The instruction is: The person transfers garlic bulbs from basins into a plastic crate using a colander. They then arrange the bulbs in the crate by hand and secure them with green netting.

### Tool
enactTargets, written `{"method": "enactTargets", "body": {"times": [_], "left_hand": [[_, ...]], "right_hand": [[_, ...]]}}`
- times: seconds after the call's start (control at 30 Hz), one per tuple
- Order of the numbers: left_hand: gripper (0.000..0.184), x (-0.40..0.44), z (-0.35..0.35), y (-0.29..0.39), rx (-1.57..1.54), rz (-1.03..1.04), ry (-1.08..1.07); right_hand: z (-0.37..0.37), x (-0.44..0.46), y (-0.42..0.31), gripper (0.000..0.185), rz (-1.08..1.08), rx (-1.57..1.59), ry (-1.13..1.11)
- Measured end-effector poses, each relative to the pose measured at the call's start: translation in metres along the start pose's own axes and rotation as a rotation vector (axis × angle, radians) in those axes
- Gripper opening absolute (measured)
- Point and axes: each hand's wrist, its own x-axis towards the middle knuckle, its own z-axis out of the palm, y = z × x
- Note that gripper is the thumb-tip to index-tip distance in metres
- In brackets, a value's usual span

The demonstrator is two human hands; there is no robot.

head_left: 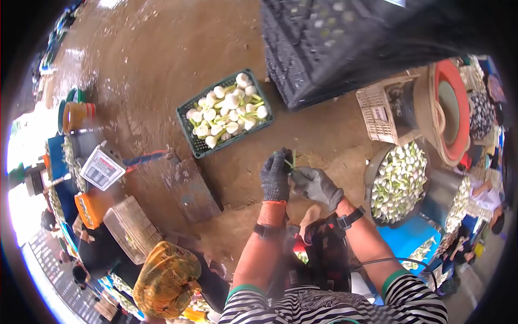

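In front of me, both hands meet in dark work gloves. My left hand (275, 176) is closed, its fingertips at a thin green stalk (293, 160). My right hand (317, 187), in a greyer glove, reaches in from the right with its fingers pressed together at the stalk's lower end. Part of the stalk is hidden by the gloves. Just beyond my hands, a dark green plastic crate (190, 141) sits on the wet floor. It holds many white bulbs with green stems (229, 110), which look like fresh garlic.
Tall black crates (294, 70) stand at the upper right. A round tub of small bulbs (399, 183) is right of my hands, below a beige basket (377, 113) and red tub (457, 108). A flat board (190, 190) and a person in a patterned head covering (164, 281) are left.
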Motion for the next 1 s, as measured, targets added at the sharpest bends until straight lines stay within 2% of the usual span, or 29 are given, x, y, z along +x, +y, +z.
{"method": "enactTargets", "body": {"times": [0.07,0.17,0.2,0.23,0.27,0.33,0.37,0.4,0.43,0.47,0.5,0.6,0.67,0.73,0.77,0.83,0.87,0.93,0.97,1.0], "left_hand": [[0.023,0.023,-0.019,0.008,0.031,0.014,0.027],[0.02,0.05,-0.051,0.018,0.822,0.495,-0.112],[0.022,0.067,-0.066,0.009,0.654,0.402,-0.07],[0.024,0.084,-0.079,-0.001,0.478,0.321,-0.016],[0.026,0.098,-0.098,0.003,0.575,0.371,-0.019],[0.028,0.117,-0.118,0.011,0.173,0.148,0.11],[0.029,0.126,-0.128,0.014,-0.038,0.064,0.202],[0.017,0.132,-0.137,0.021,0.007,0.05,0.306],[0.012,0.142,-0.151,0.024,-0.02,0.024,0.435],[0.008,0.153,-0.164,0.027,-0.05,0.001,0.564],[0.007,0.165,-0.183,0.024,-0.153,-0.047,0.722],[0.007,0.198,-0.264,0.013,0.112,-0.018,0.765],[0.011,0.219,-0.336,0.002,0.694,0.087,0.605],[0.009,0.236,-0.348,0.017,0.678,0.11,0.653],[0.01,0.244,-0.345,0.025,0.639,0.105,0.678],[0.016,0.261,-0.338,0.04,0.532,0.077,0.732],[0.021,0.267,-0.338,0.041,0.463,0.053,0.757],[0.025,0.28,-0.347,0.035,0.636,0.227,0.821],[0.027,0.289,-0.351,0.035,0.721,0.323,0.843],[0.032,0.296,-0.345,0.043,0.759,0.259,0.858]], "right_hand": [[0.008,0.016,-0.008,0.019,-0.06,-0.018,0.026],[0.01,0.048,-0.025,0.021,-0.185,-0.4,-0.016],[0.009,0.06,-0.03,0.021,-0.205,-0.462,-0.039],[0.008,0.076,-0.028,0.021,-0.196,-0.346,0.016],[0.006,0.092,-0.023,0.021,-0.182,-0.23,0.075],[-0.01,0.135,-0.007,0.019,-0.119,0.076,0.15],[-0.019,0.151,-0.003,0.02,-0.082,0.129,0.234],[-0.027,0.168,-0.001,0.021,-0.045,0.18,0.315],[-0.033,0.188,0.002,0.022,-0.015,0.233,0.393],[-0.041,0.212,0.01,0.026,0.031,0.119,0.459],[-0.046,0.235,0.02,0.026,0.014,0.144,0.481],[-0.061,0.3,0.051,0.026,-0.086,0.125,0.55],[-0.046,0.322,0.026,0.027,-0.072,-0.103,0.592],[-0.049,0.351,0.028,0.032,-0.012,-0.306,0.628],[-0.067,0.384,0.059,0.033,-0.223,-0.546,0.72],[-0.06,0.393,0.046,0.031,-0.213,-0.629,0.69],[-0.065,0.402,0.052,0.031,-0.211,-0.636,0.708],[-0.081,0.416,0.067,0.031,-0.21,-0.644,0.756],[-0.08,0.415,0.066,0.032,-0.124,-0.464,0.713],[-0.078,0.41,0.058,0.032,-0.048,-0.282,0.67]]}}
